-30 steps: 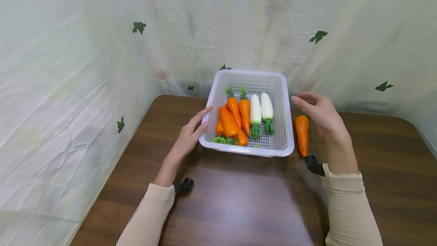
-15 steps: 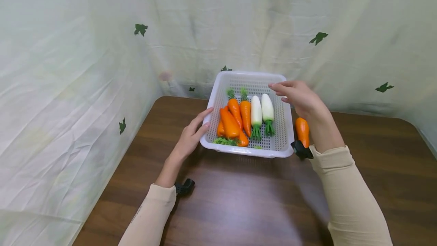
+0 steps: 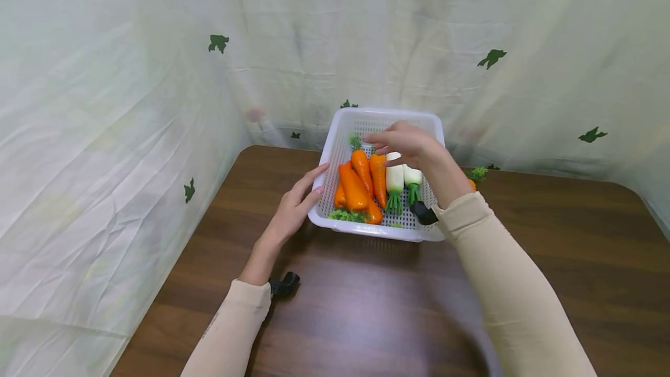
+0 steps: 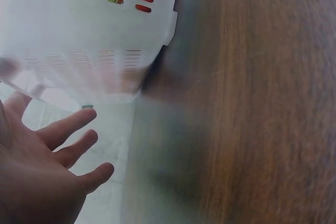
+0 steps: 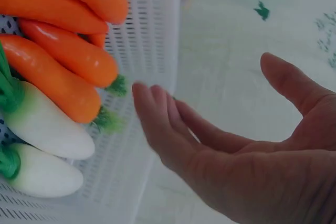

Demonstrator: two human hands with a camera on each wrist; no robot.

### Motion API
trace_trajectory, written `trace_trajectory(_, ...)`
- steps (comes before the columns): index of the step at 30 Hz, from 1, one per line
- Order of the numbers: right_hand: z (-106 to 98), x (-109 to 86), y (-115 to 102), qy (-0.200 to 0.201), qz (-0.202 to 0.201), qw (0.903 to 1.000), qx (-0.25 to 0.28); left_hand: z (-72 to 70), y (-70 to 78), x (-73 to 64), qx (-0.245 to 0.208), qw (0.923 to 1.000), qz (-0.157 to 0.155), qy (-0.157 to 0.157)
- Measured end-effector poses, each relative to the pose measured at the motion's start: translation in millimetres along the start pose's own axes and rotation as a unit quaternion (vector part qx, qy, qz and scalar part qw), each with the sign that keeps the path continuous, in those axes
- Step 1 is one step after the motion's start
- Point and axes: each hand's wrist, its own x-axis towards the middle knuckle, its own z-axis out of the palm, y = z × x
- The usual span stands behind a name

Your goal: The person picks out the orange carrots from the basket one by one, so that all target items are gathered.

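A white plastic basket (image 3: 366, 230) holds several orange carrots (image 3: 353, 188) and two white radishes (image 3: 395, 179) with green tops. My left hand (image 3: 290, 211) touches the basket's left rim; in the left wrist view its fingers (image 4: 76, 148) are spread beside the basket wall (image 4: 79, 30). Over the far part of the basket hovers my right hand (image 3: 405, 144), covering parts of the radishes and a carrot. The right wrist view shows that hand (image 5: 226, 166) with nothing in it, its thumb apart from the fingers.
One more carrot (image 3: 477, 174) lies on the brown wooden table (image 3: 366, 307) right of the basket, mostly hidden behind my right wrist and sleeve. A pale curtain (image 3: 293, 45) with green leaf prints hangs behind the table and along its left side.
My right hand has moved left, from above the carrot beside the basket to over the basket's inside. My left hand and the vegetables in the basket have stayed in place.
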Motion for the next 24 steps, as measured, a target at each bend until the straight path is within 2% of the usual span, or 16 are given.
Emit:
trace_trajectory(6, 18, 14.9, -2, -0.029, 0.055, 0.9968, -0.051, -0.1, 6.8, 0.0, 0.001, 0.9999, -0.009, -0.011)
trace_trajectory(9, 25, 16.7, 1, -0.035, 0.069, 0.9930, -0.089, -3.0, 24.4, -4.0, 0.004, 0.9998, -0.011, -0.013)
trace_trajectory(13, 33, 16.5, 5, -0.034, 0.072, 0.9903, -0.114, -6.7, 45.8, -10.7, 0.007, 0.9998, -0.010, -0.014)
trace_trajectory(16, 37, 16.0, 5, -0.044, 0.077, 0.9880, -0.126, -7.9, 49.3, -12.4, 0.005, 0.9998, -0.014, -0.016)
trace_trajectory(23, 47, 22.0, 8, -0.095, 0.104, 0.9750, -0.172, -0.9, 2.4, -1.0, 0.015, 0.9999, -0.004, 0.002)
trace_trajectory(24, 48, 22.9, 8, -0.102, 0.106, 0.9732, -0.177, -0.9, 2.3, -0.9, 0.016, 0.9999, -0.004, 0.003)
